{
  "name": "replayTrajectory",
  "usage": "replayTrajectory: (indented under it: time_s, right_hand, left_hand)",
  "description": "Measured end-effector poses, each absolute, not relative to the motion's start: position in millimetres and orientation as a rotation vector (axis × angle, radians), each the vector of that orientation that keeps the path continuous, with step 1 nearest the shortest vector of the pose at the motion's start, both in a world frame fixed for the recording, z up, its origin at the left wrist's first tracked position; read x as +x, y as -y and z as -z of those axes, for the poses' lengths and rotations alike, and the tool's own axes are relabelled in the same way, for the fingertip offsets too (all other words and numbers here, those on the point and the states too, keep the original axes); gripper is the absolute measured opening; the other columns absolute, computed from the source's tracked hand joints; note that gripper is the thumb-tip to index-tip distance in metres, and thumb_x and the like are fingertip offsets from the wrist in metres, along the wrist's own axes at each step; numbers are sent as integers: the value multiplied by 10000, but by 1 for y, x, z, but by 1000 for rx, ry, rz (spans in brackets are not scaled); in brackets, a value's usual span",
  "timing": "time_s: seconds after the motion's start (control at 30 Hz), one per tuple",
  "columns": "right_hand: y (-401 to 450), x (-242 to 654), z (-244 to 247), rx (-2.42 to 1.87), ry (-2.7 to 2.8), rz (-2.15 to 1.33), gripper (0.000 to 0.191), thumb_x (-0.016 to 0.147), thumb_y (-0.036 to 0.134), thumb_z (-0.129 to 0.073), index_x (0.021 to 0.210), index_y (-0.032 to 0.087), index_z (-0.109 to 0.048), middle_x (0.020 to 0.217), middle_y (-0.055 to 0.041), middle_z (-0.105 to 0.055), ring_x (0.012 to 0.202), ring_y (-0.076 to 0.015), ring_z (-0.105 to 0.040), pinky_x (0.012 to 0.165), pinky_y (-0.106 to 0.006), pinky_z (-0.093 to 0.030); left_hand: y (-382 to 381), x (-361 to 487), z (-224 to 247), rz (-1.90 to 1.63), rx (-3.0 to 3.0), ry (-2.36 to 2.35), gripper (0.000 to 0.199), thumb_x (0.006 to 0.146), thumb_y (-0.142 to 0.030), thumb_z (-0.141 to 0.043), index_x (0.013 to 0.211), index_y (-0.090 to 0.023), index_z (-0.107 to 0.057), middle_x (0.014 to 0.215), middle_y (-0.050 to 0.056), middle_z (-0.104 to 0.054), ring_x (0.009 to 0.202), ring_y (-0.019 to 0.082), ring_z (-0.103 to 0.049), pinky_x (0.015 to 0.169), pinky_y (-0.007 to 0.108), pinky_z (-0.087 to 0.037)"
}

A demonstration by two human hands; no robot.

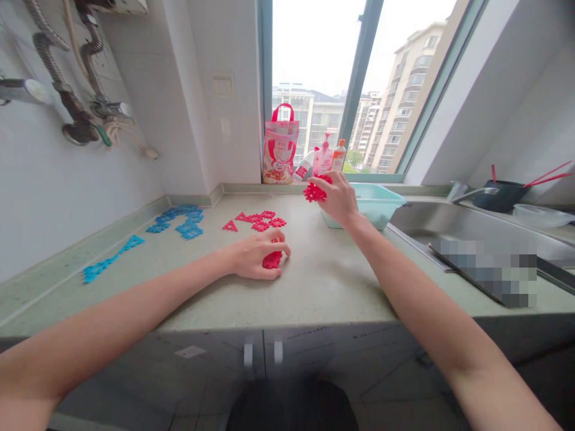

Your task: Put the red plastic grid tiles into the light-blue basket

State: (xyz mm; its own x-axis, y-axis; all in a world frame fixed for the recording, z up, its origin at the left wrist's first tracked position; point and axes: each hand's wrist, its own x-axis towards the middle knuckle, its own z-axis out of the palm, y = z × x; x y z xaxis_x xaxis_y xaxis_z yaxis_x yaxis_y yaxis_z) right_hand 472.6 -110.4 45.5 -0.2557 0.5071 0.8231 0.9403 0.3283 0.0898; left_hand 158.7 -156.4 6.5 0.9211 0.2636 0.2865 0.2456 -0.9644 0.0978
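Tabletop [323, 281] spread pale and speckled before me in the head view. On it, the fingers of my left hand [251, 254] were closed round a small red piece [272, 260], hiding part of it. The fingers of my right hand [340, 194] gripped a red cluster [315, 190] above the tabletop, by the left end of a turquoise basin [381, 206]; my hand and wrist covered part of that basin.

Beyond my left hand lay loose red pieces [268, 214]. Farther left were bunched blue pieces [191, 230], with a blue strip [133, 242] apart from them, nearer me.

At the back, by the window [359, 69], stood a pink bag [281, 152], a pump bottle [322, 161] and an orange-capped bottle [339, 157], with a white bottle [305, 166] tilted between bag and pump.

To my right the basin sat close beside the sink [449, 221]. A dark slab [494, 275], its face masked by blocks, lay at the near edge. Beyond were a dark pot [498, 200], red sticks [552, 175] and a clear container [541, 215]. Metal hoses [50, 63] hung at the left wall.
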Motion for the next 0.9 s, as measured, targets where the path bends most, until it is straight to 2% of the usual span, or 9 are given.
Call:
replayTrajectory:
  time_s: [0.13,0.23,0.33,0.43,0.5,0.57,0.67,0.77,0.9]
  right_hand:
    - [108,524,-58,-1576,1464,697,411,891,271,-693,1297,283,-752,1189,-142,-617,1080,-320,-573,923,-454,-524]
    - [106,549,-58,-1736,1345,576,425,879,334,-717,1293,254,-760,1212,-181,-613,1091,-328,-582,971,-487,-502]
    - [102,560,-56,-1810,1321,501,593,790,471,-806,1324,224,-733,1271,-210,-596,1141,-366,-580,1014,-541,-489]
    - [98,565,-55,-1889,1340,400,808,689,653,-833,1361,228,-691,1368,-203,-566,1212,-401,-565,1057,-599,-463]
    - [97,566,-54,-1906,1341,382,844,677,701,-817,1369,238,-680,1411,-196,-557,1248,-416,-555,1071,-621,-450]
    - [99,565,-54,-1886,1340,417,812,697,696,-803,1361,244,-684,1416,-193,-569,1261,-425,-548,1073,-636,-446]
    - [105,557,-56,-1791,1357,532,665,805,640,-739,1328,231,-696,1418,-194,-586,1299,-443,-515,1076,-672,-431]
    - [114,535,-61,-1632,1438,646,467,929,483,-643,1313,224,-694,1480,-184,-553,1373,-448,-457,1093,-694,-414]
    - [126,479,-56,-1316,1703,583,338,963,346,-609,1271,259,-716,1502,-121,-569,1407,-396,-471,1147,-614,-420]
  left_hand:
    - [159,159,-6,-475,3005,-390,260,836,-364,-719,1039,-210,-669,1266,114,-571,969,228,-657,932,375,-550]
    - [159,160,-7,-466,2999,-379,232,832,-364,-719,981,-204,-642,1268,113,-597,928,219,-661,901,369,-550]
    - [157,160,-7,-445,3000,-362,302,836,-444,-740,988,-210,-627,1181,100,-640,946,239,-663,896,368,-544]
    - [157,159,-8,-440,3012,-348,441,787,-559,-784,1024,-218,-636,1157,95,-641,919,244,-658,828,358,-543]
    - [158,158,-9,-452,3022,-326,439,773,-545,-793,1033,-222,-649,1171,94,-627,896,231,-655,802,349,-540]
    - [159,158,-8,-462,3027,-298,364,784,-475,-777,1012,-219,-653,1168,91,-618,877,215,-650,801,341,-537]
    - [159,158,-6,-512,3030,-317,269,785,-384,-737,965,-212,-634,1118,78,-616,826,189,-624,762,323,-520]
    - [154,160,-1,-609,3038,-467,240,783,-361,-704,947,-212,-613,1076,67,-625,819,186,-607,741,315,-500]
    - [143,161,2,-675,3055,-650,230,777,-369,-695,912,-213,-593,995,48,-643,809,192,-605,730,318,-487]
